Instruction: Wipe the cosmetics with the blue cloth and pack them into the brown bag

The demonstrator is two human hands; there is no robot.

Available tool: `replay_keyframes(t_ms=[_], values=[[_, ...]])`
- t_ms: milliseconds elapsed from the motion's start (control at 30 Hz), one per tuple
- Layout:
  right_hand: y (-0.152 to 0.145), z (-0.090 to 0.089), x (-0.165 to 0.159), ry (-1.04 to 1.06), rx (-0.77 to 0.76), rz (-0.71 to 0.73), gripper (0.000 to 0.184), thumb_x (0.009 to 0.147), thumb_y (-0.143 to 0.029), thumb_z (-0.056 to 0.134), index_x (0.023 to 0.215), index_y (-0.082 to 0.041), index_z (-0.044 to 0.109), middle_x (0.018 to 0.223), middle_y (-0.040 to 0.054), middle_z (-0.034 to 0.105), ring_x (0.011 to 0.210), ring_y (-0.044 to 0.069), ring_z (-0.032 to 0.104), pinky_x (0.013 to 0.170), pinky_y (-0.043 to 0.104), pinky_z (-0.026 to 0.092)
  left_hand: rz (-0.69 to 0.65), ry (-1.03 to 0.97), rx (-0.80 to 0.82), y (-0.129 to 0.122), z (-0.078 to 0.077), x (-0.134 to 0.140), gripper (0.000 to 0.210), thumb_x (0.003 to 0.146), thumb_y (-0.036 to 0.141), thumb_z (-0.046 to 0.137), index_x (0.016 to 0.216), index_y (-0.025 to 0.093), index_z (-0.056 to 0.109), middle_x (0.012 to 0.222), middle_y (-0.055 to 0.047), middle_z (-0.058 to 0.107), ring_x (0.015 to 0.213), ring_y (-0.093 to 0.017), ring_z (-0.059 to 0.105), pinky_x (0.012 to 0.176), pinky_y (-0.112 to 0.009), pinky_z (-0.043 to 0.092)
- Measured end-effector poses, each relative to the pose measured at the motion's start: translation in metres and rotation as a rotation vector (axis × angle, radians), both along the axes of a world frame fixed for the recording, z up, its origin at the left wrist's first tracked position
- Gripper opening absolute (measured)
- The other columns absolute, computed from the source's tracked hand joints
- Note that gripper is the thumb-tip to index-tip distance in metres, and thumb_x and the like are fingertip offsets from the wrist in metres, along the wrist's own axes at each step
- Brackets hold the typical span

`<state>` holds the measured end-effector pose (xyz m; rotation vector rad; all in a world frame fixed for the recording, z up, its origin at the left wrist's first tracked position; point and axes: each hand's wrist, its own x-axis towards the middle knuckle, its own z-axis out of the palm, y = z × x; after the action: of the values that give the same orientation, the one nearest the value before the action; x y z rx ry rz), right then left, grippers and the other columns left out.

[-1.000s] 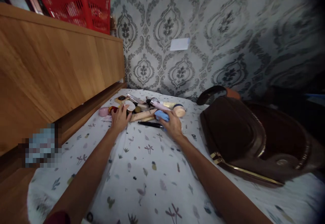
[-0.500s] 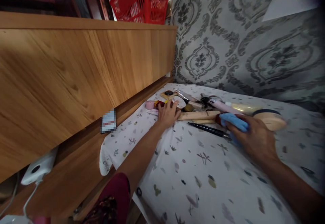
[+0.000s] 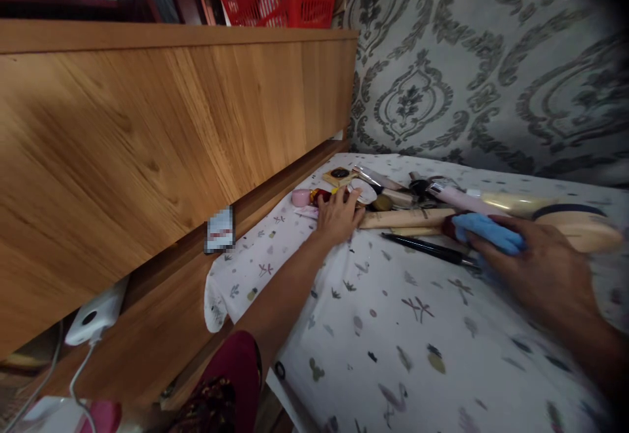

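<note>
At the left end of the long, matte beige tube [image 3: 407,218], the left hand [image 3: 339,215] lies palm down, fingers spread over small cosmetics, among them a rounded pink cap [image 3: 301,198] and a white disc-shaped piece [image 3: 362,190]; whether a fingertip pinches any of them cannot be told. Just past the tube's right end, the right hand [image 3: 550,266] grips a crumpled light-blue bundle [image 3: 489,233] between thumb and fingers, with a dark red tip [image 3: 449,226] showing on the side nearest the tube. The step in hand looks like handling the bundle while the left hand steadies loose pieces; the next move would seem to call for a firm right grip and a light left touch, since rounded pieces could roll.

The bundle looks soft and cloth-like. On the near side of the tube lies a slim, glossy black pen-like stick [image 3: 427,248]; behind its right end, a smooth pale pink cylinder [image 3: 466,199]; farther right, a flat, round beige case [image 3: 580,228] with a dark rim. Beneath the tube, a thin white printed sheet [image 3: 363,328] wrinkles softly.
</note>
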<state>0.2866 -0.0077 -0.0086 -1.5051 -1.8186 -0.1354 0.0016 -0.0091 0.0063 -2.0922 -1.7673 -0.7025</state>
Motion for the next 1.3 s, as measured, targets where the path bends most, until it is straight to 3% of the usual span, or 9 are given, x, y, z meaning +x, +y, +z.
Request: replay_keyframes(t_ms=[133,433,667,800,967,1033,1167,1300], values=[[-0.002,0.003,-0.003,0.016,-0.005,-0.002,0.05,0.081,-0.059,0.049,0.107,-0.02,0.065,0.095,0.0155,0.065,0.095,0.034,0.06,0.07,0.04,0.044,-0.005,0.003,0.005,-0.001,0.001,0.0,0.042,0.1,0.039,0.04,0.138,0.022,0.043,0.142,-0.015,0.048,0.124,-0.028,0.05,0.108,-0.057,0.031],[-0.006,0.007,-0.006,0.083,-0.033,-0.011,0.046,0.078,-0.053,0.056,0.107,-0.02,0.067,0.099,0.0148,0.066,0.097,0.033,0.06,0.071,0.039,0.044,-0.005,0.025,0.003,-0.001,0.001,0.0,0.048,0.1,0.04,0.038,0.144,0.021,0.036,0.144,-0.017,0.046,0.127,-0.029,0.048,0.108,-0.056,0.031],[-0.003,0.0,-0.004,0.063,0.009,-0.027,0.047,0.078,-0.054,0.057,0.109,-0.02,0.067,0.101,0.014,0.066,0.094,0.032,0.061,0.073,0.039,0.046,0.017,0.051,-0.012,0.0,0.001,0.001,0.05,0.099,0.04,0.04,0.145,0.021,0.035,0.144,-0.016,0.046,0.127,-0.029,0.048,0.108,-0.055,0.033],[-0.005,0.002,-0.003,0.125,0.048,0.065,0.041,0.078,-0.049,0.058,0.104,-0.018,0.067,0.099,0.0138,0.066,0.093,0.03,0.062,0.079,0.04,0.049,0.029,0.051,-0.003,0.002,0.001,0.002,0.048,0.098,0.041,0.042,0.143,0.023,0.039,0.146,-0.014,0.047,0.124,-0.028,0.051,0.108,-0.054,0.033],[-0.019,0.012,-0.009,0.279,0.125,0.24,0.028,0.08,-0.042,0.052,0.08,-0.018,0.067,0.084,0.0109,0.067,0.082,0.026,0.062,0.08,0.041,0.051,0.028,-0.007,0.03,0.002,0.002,0.006,0.044,0.097,0.038,0.042,0.138,0.022,0.048,0.141,-0.018,0.051,0.125,-0.032,0.051,0.106,-0.058,0.034],[-0.023,0.012,-0.012,0.284,0.154,0.198,0.031,0.083,-0.043,0.047,0.077,-0.019,0.066,0.079,0.008,0.066,0.076,0.024,0.061,0.075,0.038,0.052,0.023,-0.046,0.055,0.003,0.001,0.007,0.043,0.097,0.039,0.042,0.135,0.021,0.051,0.142,-0.021,0.048,0.125,-0.036,0.049,0.104,-0.062,0.032],[-0.024,0.007,-0.012,0.528,0.152,0.095,0.038,0.084,-0.049,0.048,0.07,-0.018,0.066,0.062,0.0027,0.06,0.062,0.02,0.057,0.065,0.035,0.051,0.082,-0.01,0.14,0.003,0.0,0.006,0.045,0.096,0.042,0.043,0.133,0.018,0.052,0.144,-0.021,0.047,0.127,-0.036,0.048,0.104,-0.059,0.035],[-0.023,0.009,-0.006,0.714,0.168,-0.027,0.046,0.087,-0.051,0.044,0.094,-0.015,0.071,0.076,0.0065,0.067,0.079,0.026,0.062,0.073,0.038,0.053,0.054,-0.006,0.172,-0.001,0.005,0.008,0.045,0.096,0.04,0.042,0.133,0.016,0.051,0.146,-0.022,0.045,0.13,-0.037,0.046,0.104,-0.058,0.035]])
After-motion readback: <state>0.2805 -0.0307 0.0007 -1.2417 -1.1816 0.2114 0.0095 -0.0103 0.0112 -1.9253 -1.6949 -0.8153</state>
